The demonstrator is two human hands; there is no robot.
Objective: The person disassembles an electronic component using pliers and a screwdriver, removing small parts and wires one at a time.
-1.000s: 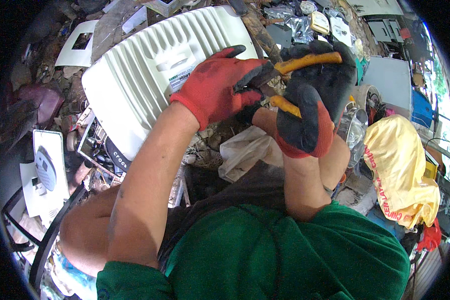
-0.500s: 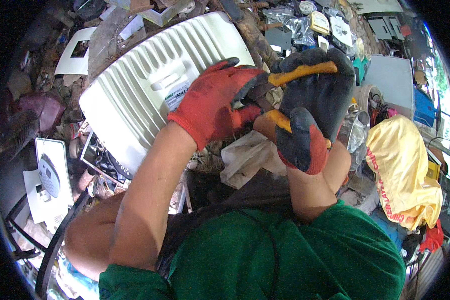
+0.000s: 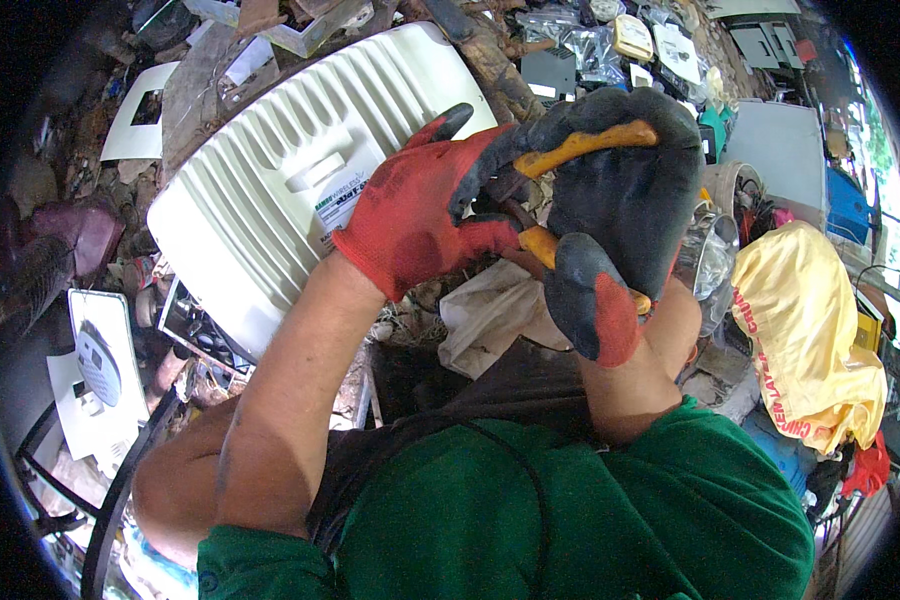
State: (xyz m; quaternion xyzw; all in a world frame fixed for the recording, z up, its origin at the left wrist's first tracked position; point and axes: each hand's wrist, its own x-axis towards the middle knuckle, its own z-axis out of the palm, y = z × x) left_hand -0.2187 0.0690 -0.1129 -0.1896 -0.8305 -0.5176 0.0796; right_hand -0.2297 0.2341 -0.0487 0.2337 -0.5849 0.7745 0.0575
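Observation:
My right hand (image 3: 625, 190), in a black-palmed red work glove, wraps around the orange-handled pliers (image 3: 587, 146). Its fingers bend over the upper handle, and the thumb presses by the lower one. The two handles stand apart. My left hand (image 3: 420, 205), in a red glove with dark fingertips, is closed about the dark metal end of the pliers. Whatever sits between the jaws is hidden by the glove. Beneath and beyond the left hand lies a large white ribbed plastic casing (image 3: 240, 190) with a printed label (image 3: 342, 198).
A yellow sack (image 3: 805, 330) lies at my right, near a clear plastic container (image 3: 712, 265). A pale cloth (image 3: 495, 315) rests below my hands. A white panel with a round grille (image 3: 100, 350) stands at left. Scrap and electronic parts (image 3: 570, 60) cover the far ground.
Both hands have shifted slightly left with the pliers. The handles look a little wider apart, and my right thumb has moved lower. The white casing has moved slightly left in the view.

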